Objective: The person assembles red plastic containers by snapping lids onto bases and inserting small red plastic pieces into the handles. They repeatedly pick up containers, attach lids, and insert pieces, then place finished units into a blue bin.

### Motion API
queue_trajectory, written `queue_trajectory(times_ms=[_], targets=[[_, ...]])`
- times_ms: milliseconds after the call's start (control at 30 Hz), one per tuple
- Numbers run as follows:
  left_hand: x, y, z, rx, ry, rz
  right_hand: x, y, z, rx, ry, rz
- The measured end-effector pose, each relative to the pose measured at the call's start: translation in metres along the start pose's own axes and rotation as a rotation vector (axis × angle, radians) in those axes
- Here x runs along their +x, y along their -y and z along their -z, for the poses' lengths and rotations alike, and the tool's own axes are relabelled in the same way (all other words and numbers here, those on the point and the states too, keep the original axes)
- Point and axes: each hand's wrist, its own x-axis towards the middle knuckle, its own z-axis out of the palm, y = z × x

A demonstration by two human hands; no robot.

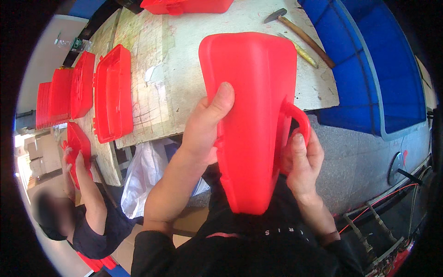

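I hold a large red plastic case (251, 115) upright in front of my chest, its narrow end down near my lap. My left hand (205, 124) grips its left edge, thumb pressed on the broad face. My right hand (300, 159) is closed around the red loop handle (300, 117) on the case's right side. The case hides part of the worn white workbench (184, 55) behind it.
A hammer (300, 34) and a yellow-handled tool (302, 51) lie on the bench's far right. Several red cases (113, 92) stand on the left bench; another (184, 5) lies at the top. A blue crate (369, 64) sits right. A co-worker (83, 203) at lower left handles a red part (77, 147). A white bag (143, 175) hangs under the bench.
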Motion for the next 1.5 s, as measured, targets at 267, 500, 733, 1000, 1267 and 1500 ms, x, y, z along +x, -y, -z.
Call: queue_trajectory(times_ms=[267,500,733,1000,1267,1500], targets=[[-0.004,-0.012,0.035,0.213,-0.029,-0.123,0.008,0.016,0.03,0.085,0.358,-0.079],[0.112,-0.114,0.024,0.43,0.407,-0.485,0.012,0.005,0.022,0.004,0.481,-0.203],[0.124,-0.095,-0.026,1.126,0.813,-0.004,0.007,0.009,0.026,0.086,0.581,-0.275],[0.088,-0.103,-0.028,1.317,0.74,-0.139,-0.005,0.018,0.008,0.09,0.638,-0.273],[0.075,-0.097,-0.013,1.216,0.628,-0.196,-0.013,0.001,-0.004,0.128,0.439,-0.225],[0.057,-0.082,-0.001,1.225,0.641,-0.819,-0.007,-0.005,-0.023,0.043,0.389,-0.061]])
